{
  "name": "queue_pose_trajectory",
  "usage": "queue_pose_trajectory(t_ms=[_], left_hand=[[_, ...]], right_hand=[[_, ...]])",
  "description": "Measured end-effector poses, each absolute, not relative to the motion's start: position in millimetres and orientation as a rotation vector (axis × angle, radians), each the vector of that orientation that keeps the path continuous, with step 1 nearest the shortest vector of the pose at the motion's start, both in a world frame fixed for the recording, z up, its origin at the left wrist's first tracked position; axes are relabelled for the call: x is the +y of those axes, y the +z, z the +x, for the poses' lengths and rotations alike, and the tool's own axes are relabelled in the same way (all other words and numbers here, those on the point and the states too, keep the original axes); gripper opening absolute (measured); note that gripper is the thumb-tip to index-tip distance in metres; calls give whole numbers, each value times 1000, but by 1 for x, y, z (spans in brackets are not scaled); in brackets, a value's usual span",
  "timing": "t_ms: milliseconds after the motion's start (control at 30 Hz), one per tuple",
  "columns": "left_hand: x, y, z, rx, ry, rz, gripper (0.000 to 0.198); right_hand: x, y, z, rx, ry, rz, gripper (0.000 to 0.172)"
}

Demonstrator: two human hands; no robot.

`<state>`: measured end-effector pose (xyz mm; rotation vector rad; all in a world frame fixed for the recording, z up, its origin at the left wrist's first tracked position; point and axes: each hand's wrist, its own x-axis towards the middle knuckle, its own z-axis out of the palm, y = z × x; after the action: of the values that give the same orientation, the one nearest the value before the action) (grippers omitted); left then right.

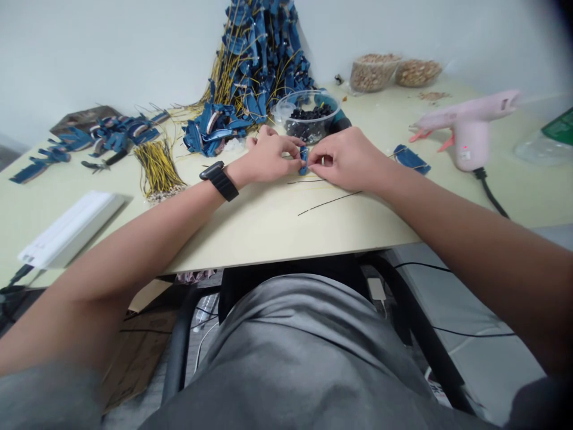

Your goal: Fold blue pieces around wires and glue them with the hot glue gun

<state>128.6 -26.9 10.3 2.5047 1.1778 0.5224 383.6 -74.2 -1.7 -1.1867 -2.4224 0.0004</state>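
Observation:
A small blue piece (304, 160) stands between my two hands on the table. My left hand (274, 156) has its thumb and forefinger closed on the left side of it. At its right edge, the thumb and forefinger of my right hand (349, 158) are pinched together against it; the contact is partly hidden. Thin black and yellow wires (331, 201) lie on the table just below the right hand. To the right of that hand rests a flat blue piece (412, 159). A clear round tub (308, 122) of small black parts sits right behind the hands.
Blue pieces with yellow wires form a tall heap (264, 60) at the back. A yellow wire bundle (159, 167), pliers (105, 162) and a white power strip (74, 230) lie left. A pink glue gun (470, 128) stands right, its cord over the table edge. Bags of beige bits (373, 73) stand behind.

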Motion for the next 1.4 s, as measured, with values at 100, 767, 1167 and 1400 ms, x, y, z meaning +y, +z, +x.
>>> queue_pose_trajectory(t_ms=[100,767,1167,1400], left_hand=[[-29,14,130,1205,454,2517,20],[-16,11,117,1051,490,2482,38],[-6,5,111,979,455,2559,47],[-5,4,111,975,455,2563,45]], right_hand=[[-74,0,383,-2423,13,-1206,29],[-76,6,384,-2332,202,-1288,19],[-81,18,378,-2182,363,-1376,14],[-79,18,372,-2155,391,-1392,16]])
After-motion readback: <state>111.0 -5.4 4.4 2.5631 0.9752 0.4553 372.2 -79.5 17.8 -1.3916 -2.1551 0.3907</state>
